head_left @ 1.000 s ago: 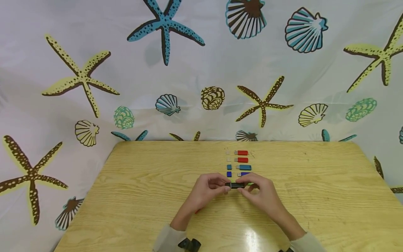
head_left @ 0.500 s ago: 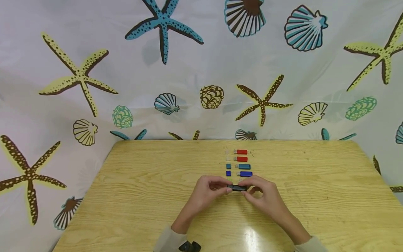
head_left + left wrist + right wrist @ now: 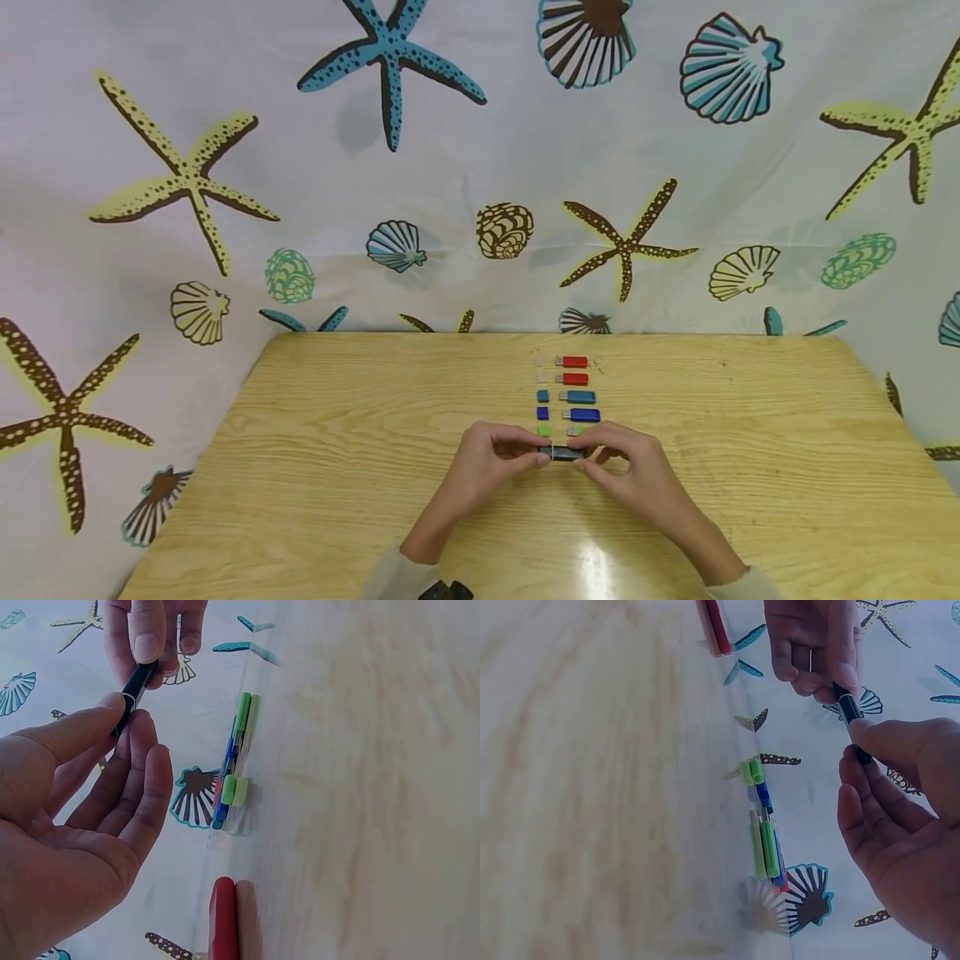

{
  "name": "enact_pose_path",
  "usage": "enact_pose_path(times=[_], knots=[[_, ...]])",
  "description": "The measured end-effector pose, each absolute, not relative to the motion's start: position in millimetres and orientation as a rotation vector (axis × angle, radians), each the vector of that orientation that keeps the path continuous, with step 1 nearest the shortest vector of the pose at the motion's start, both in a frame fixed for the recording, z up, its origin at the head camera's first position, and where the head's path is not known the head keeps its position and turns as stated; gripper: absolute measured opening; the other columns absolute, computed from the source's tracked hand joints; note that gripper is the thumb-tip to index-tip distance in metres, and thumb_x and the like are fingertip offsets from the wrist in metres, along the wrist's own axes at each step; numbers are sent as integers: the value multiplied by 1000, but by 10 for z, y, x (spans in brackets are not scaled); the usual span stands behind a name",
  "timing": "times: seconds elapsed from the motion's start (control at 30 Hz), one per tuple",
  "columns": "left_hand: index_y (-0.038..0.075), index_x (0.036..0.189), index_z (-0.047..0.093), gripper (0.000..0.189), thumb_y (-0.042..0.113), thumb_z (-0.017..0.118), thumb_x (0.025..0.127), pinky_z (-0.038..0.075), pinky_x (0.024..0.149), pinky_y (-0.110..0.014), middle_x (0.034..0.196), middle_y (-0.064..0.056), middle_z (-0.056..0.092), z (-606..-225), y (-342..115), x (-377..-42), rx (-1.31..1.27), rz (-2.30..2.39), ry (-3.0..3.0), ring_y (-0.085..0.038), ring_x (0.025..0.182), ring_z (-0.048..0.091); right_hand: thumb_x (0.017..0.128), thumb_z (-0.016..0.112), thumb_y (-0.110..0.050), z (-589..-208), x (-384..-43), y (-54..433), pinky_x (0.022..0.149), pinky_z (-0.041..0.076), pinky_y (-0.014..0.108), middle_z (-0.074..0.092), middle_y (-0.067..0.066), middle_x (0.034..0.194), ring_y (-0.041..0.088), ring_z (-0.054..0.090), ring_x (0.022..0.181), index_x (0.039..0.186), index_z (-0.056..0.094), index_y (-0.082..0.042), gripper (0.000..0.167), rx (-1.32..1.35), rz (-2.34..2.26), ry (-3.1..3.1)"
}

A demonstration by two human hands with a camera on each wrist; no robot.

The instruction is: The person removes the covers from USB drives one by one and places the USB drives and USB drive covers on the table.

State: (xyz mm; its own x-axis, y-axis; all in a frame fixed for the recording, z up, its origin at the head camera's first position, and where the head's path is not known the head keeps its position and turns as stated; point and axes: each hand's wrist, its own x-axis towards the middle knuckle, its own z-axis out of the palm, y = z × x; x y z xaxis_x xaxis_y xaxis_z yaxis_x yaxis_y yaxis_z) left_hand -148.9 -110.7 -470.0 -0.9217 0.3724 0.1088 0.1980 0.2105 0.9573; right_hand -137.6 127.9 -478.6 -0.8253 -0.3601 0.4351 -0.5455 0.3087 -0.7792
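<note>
Both hands hold one black USB flash drive above the table, a thin light line showing where cap and body meet. My left hand pinches the cap end between thumb and fingers. At the other end, my right hand pinches the body. The left wrist view shows the same black flash drive between the two thumbs. Just beyond the hands lie a green cap and a green flash drive, the latter partly hidden by right fingers.
Behind are a blue flash drive, a teal one and two red ones, the nearer red flash drive below the other. Their caps line up to the left, including a blue cap. A red object shows in the left wrist view.
Both hands have drawn slightly toward the person with the black flash drive between them. The green cap, green flash drive and whole blue flash drive have come into sight.
</note>
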Motion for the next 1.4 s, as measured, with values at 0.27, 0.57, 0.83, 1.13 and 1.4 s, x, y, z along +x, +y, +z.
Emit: enact_pose_path(times=[0.27,0.57,0.83,1.13,1.4], knots=[[6,105,82,15,11,80,91,61,74,-28,103,-11,77,-4713,-1115,-1462,554,1805,2304,-20,85,76,87,80,1,-4794,-1363,1310,70,60,30,74,-3,105,12,69,88,106,78,-12,23,888,1505,-2374],[2,107,80,18,11,79,91,61,76,-32,103,-14,77,-4699,-1151,-1457,547,1854,2223,-21,86,76,89,80,-3,-4722,-1350,1309,68,60,31,75,1,106,14,70,87,108,79,-11,21,926,1479,-2343],[0,107,79,19,9,80,91,61,77,-31,101,-15,77,-4670,-1146,-1450,544,1877,2196,-23,86,76,90,80,-5,-4648,-1339,1346,70,61,32,75,-2,107,13,70,92,109,79,-13,21,939,1488,-2369],[0,106,80,18,8,81,90,61,75,-32,99,-15,77,-4650,-1121,-1464,556,1888,2188,-20,83,76,91,78,-5,-4602,-1351,1400,73,61,33,74,-2,107,15,70,95,108,79,-11,17,952,1541,-2381],[0,106,80,19,9,81,90,61,75,-31,98,-14,77,-4599,-1098,-1430,561,1901,2185,-19,83,76,92,77,-3,-4571,-1335,1435,77,61,34,74,3,108,18,70,96,108,78,-7,17,953,1676,-2362]])
